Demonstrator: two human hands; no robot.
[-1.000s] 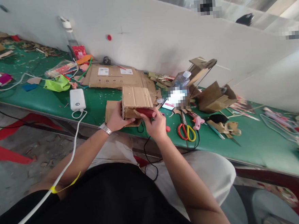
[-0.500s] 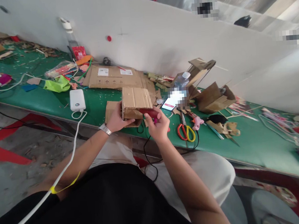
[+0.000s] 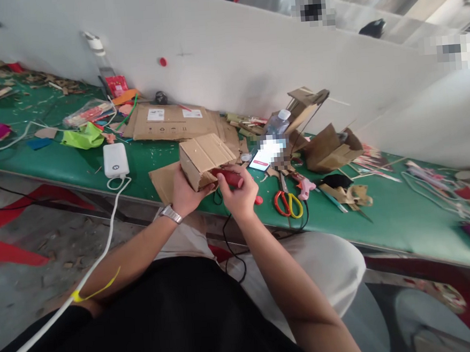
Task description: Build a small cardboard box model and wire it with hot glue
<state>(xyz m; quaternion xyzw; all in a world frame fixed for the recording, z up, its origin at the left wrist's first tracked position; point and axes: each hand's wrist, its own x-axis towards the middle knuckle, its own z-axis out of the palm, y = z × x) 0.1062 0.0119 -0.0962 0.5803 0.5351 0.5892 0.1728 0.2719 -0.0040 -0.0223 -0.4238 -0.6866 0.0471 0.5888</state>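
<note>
My left hand grips a small cardboard box from below and holds it tilted over the front edge of the green table. My right hand is closed round a red corded tool whose tip touches the box's near right side. A black cord hangs from the tool down past the table edge. A flat piece of cardboard lies under the box. A silver watch sits on my left wrist.
Red-and-yellow scissors, a pink glue gun, a phone and cardboard scraps lie right of my hands. A white power bank with a white cable is at left. A large flat carton lies by the white wall.
The box has been turned and tilted in my left hand, its left end now nearer me. My right hand stayed at the box's right side with the red tool.
</note>
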